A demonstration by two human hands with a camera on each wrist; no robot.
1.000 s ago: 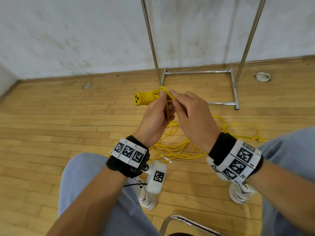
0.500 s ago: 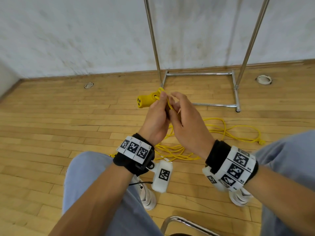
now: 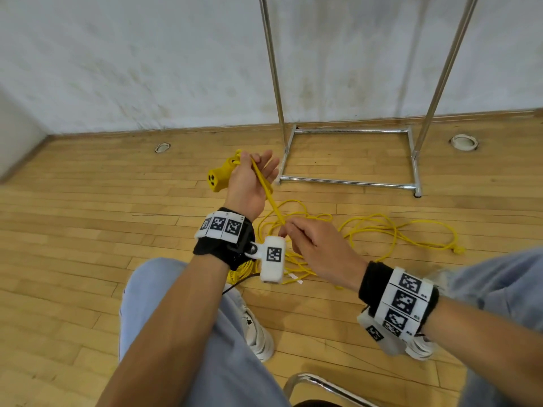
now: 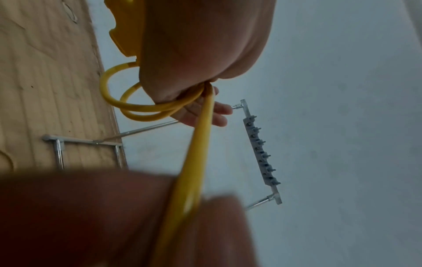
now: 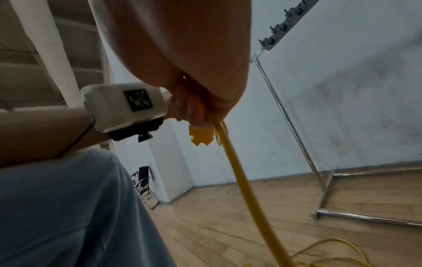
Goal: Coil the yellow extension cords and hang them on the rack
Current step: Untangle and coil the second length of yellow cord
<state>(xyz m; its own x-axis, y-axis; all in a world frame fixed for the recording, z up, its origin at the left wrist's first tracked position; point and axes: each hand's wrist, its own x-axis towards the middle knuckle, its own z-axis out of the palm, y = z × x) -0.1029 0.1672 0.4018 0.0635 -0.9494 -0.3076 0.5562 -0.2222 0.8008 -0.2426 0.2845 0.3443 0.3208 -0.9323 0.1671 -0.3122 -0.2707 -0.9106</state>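
A yellow extension cord [image 3: 382,230] lies in loose tangles on the wooden floor in front of my knees. My left hand [image 3: 258,168] holds up its yellow socket end [image 3: 217,179], thumb clamping small cord loops [image 4: 137,108] against the palm, fingers stretched out. From there a taut stretch of cord [image 3: 269,195] runs down to my right hand [image 3: 286,227], which pinches it between thumb and fingertips. In the right wrist view the cord [image 5: 239,180] drops from that pinch to the floor. The chrome rack [image 3: 346,154] stands behind by the wall; its hook bar [image 4: 260,151] shows in the left wrist view.
A white wall backs the rack. Two round floor sockets [image 3: 162,147] [image 3: 464,142] sit near the skirting. My knees in light blue trousers [image 3: 164,289] and white shoes [image 3: 258,336] flank the cord pile. A chair frame [image 3: 317,386] is under me; a folding chair [image 5: 146,182] stands far off.
My right hand has pulled away from the left, down and toward me, drawing a length of cord taut. The left hand keeps the socket and has spread its fingers.
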